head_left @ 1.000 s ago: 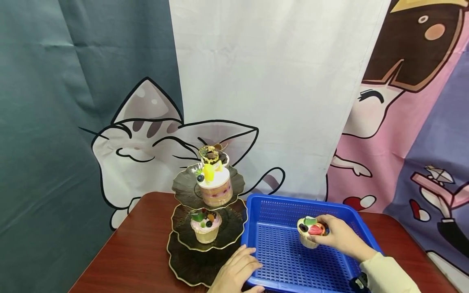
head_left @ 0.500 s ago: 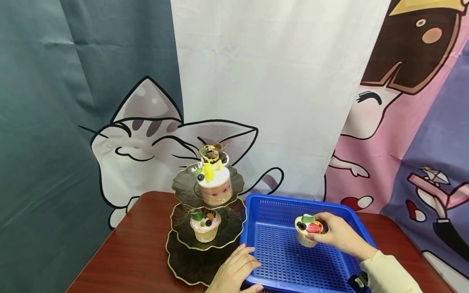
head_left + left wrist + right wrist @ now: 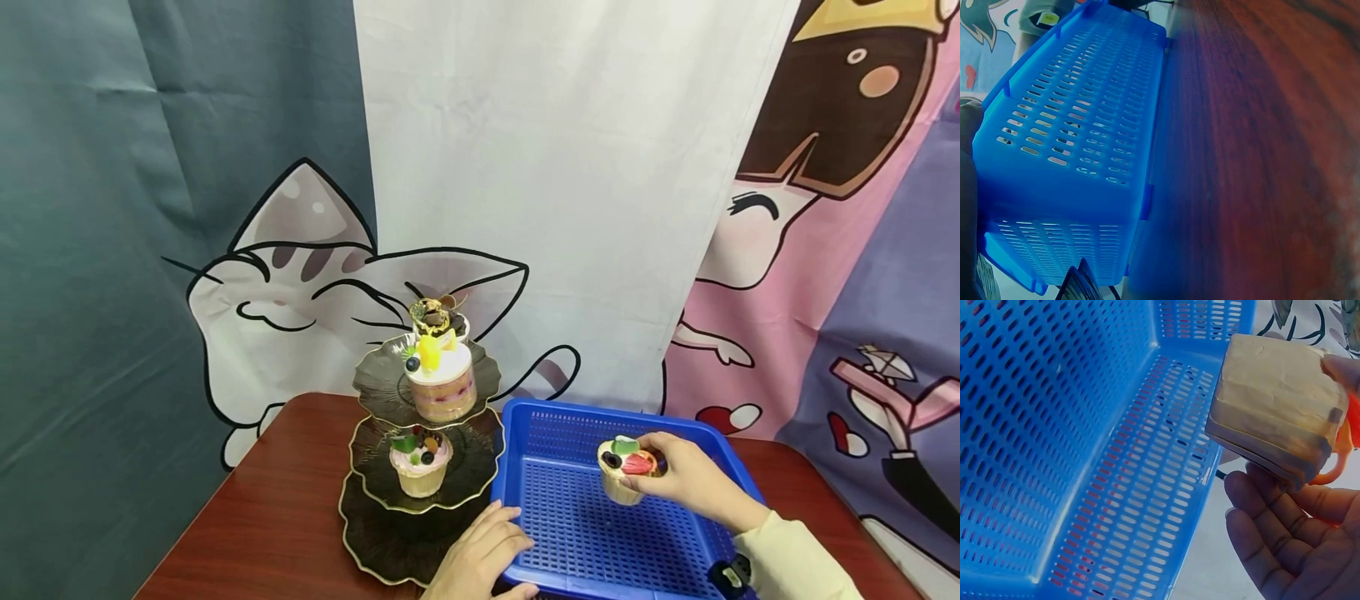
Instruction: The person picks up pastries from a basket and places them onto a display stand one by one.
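Above the blue basket (image 3: pixel 592 583), my right hand (image 3: pixel 686 475) pinches a fruit-topped cupcake (image 3: pixel 619 485) between thumb and fingers. Its top carries a strawberry piece, a dark berry and a green piece. The right wrist view shows the cupcake's pale wrapper (image 3: pixel 1275 403) from its base side, with the basket wall beyond. My left hand (image 3: pixel 480 550) rests at the basket's near left corner, fingers laid fairly straight by the rim. In the left wrist view only a dark part of that hand shows, beside the basket (image 3: pixel 1066 181).
Left of the basket stands a tiered stand of dark gold-rimmed plates (image 3: pixel 408 537). Its upper tier bears a layered cake (image 3: pixel 442 392) and a chocolate-topped cake (image 3: pixel 442 321); a pink-topped cupcake (image 3: pixel 420 475) sits on the middle tier. A printed curtain (image 3: pixel 585 208) hangs behind the brown table (image 3: pixel 247 508).
My right hand has shifted slightly left with the fruit-topped cupcake, still over the basket. The left hand stays at the basket's corner.
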Demonstrator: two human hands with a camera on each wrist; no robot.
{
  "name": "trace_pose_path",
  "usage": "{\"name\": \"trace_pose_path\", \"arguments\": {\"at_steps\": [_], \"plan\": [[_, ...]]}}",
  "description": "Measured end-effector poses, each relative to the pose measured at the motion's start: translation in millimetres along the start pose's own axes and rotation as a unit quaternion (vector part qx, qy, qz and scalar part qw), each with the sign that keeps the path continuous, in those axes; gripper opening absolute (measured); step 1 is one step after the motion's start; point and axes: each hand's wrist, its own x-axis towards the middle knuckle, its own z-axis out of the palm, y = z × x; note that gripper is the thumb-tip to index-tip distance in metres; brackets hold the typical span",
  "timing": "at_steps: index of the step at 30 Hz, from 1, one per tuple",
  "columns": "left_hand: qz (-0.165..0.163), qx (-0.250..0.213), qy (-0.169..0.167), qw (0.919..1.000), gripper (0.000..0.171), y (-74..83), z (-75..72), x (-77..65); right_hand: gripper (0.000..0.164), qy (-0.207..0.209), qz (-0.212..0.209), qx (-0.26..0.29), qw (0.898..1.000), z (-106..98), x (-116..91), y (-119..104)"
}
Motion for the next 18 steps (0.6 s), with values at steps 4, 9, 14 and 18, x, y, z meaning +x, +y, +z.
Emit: {"name": "trace_pose_path", "arguments": {"at_steps": [4, 9, 14, 18], "plan": [[-0.006, -0.004, -0.007, 1.0, 0.034, -0.3, -1.6, -1.0, 0.047, 0.001, -0.006, -0.002, 1.0, 0.6, 2.1, -5.7], [-0.01, -0.003, -0.006, 0.9999, 0.033, -0.5, -1.1, -1.1, 0.047, 0.003, -0.012, 0.003, 1.0, 0.8, 7.5, -14.9], [-0.009, -0.001, -0.001, 1.0, 0.034, 0.6, 0.5, -1.0, 0.048, 0.009, -0.02, -0.002, 1.0, 1.8, 12.5, -22.9], [-0.005, 0.001, 0.006, 1.0, 0.035, 0.8, 0.4, -0.8, 0.046, 0.013, -0.029, -0.001, 0.999, 4.0, 15.8, -28.2]]}}
